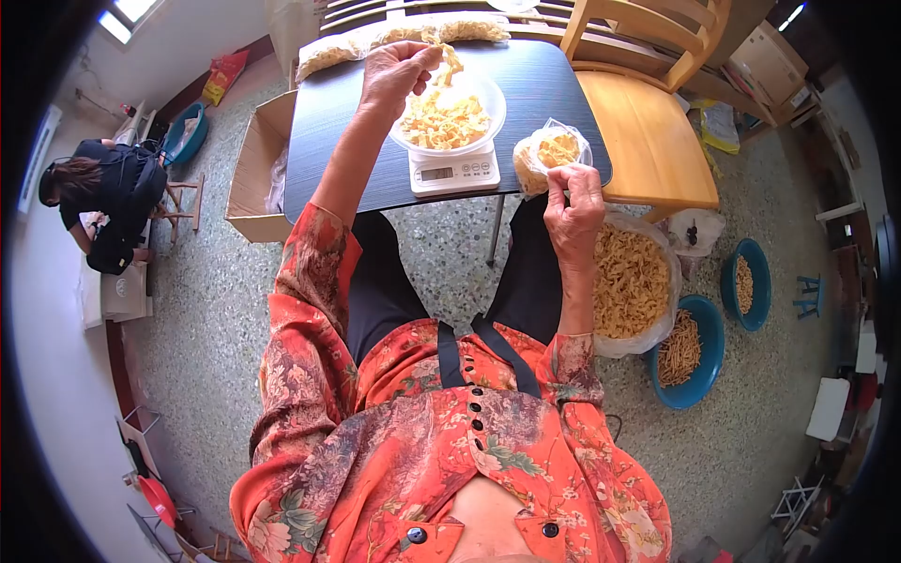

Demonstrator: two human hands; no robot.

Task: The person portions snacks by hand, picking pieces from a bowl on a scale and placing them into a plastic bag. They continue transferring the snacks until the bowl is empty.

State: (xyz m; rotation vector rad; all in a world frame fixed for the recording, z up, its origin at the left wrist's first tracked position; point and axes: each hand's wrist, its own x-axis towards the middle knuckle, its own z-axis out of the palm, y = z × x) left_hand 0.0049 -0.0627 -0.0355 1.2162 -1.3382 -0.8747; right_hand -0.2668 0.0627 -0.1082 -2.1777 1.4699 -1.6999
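Observation:
My left hand (402,73) is pinched closed on a few pale-yellow dried strips (450,66), held over a white bowl (498,114). More dried strips (441,122) are heaped in that bowl, which sits on a white digital scale (457,173); I cannot read its display surely. My right hand (575,204) has its fingers closed on the rim of a clear plastic bag (530,169) at the table's front right corner. Similar yellow strips show in the bag's open mouth.
Filled bags (404,34) line the dark table's (324,122) back edge. A wooden chair (648,131) stands right. Below it are a large bag of strips (631,281) and blue basins (699,375). A cardboard box (251,169) is left; another person (113,197) sits farther off.

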